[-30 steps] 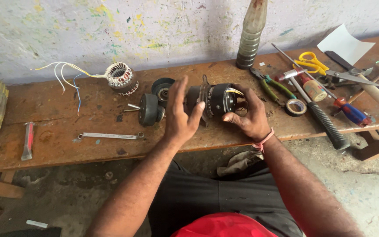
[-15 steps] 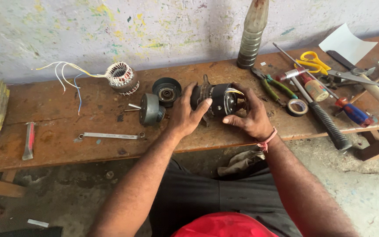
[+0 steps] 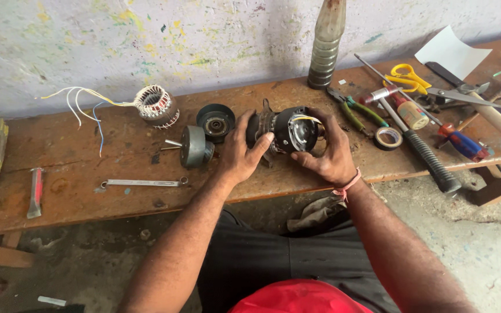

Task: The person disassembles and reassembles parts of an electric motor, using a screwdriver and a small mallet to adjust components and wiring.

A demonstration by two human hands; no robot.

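Head view: black motor housing (image 3: 288,128) sits on the wooden bench (image 3: 88,191), mid-bench near the front edge, clamped between both hands. Left hand (image 3: 242,153) presses its left end, fingers together and laid over the casing; right hand (image 3: 329,156) cups the open right end, fingers curled round the rim. Long axis runs left-right, along the bench. Rotor (image 3: 194,146) and end cap (image 3: 215,120) lie just left, nearer the left hand.
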